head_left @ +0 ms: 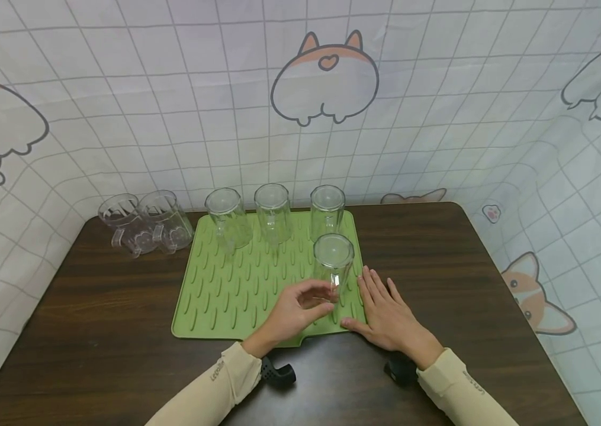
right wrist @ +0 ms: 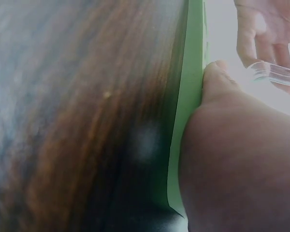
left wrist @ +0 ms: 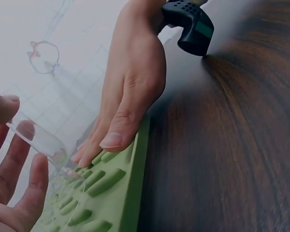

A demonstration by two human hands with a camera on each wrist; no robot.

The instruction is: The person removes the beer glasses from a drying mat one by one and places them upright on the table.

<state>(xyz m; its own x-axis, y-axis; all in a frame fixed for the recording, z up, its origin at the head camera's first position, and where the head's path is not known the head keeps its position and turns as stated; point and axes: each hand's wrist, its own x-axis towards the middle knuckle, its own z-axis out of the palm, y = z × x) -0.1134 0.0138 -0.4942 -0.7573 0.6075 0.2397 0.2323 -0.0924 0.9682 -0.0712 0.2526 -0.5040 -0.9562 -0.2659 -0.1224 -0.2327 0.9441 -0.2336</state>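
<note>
A clear glass mug (head_left: 334, 254) stands on the right part of the green ribbed mat (head_left: 215, 307), its handle toward the person. The left hand (head_left: 302, 307) is at that handle with fingers bent loosely and thumb apart from them. In the left wrist view, the left hand's fingers (left wrist: 36, 183) are spread around part of the glass. The right hand (head_left: 388, 313) lies flat across the mat's right edge, fingers straight and pointing away. In the right wrist view, the thumb side of the right hand (right wrist: 241, 150) rests along the mat's edge (right wrist: 179, 140).
Three more glass mugs, a left one (head_left: 228, 216), a middle one (head_left: 273, 213) and a right one (head_left: 327, 207), line the mat's back. Two others, one mug (head_left: 127, 225) beside another mug (head_left: 167, 222), stand on the dark wooden table (head_left: 92, 343) at the back left. Patterned cloth hangs behind.
</note>
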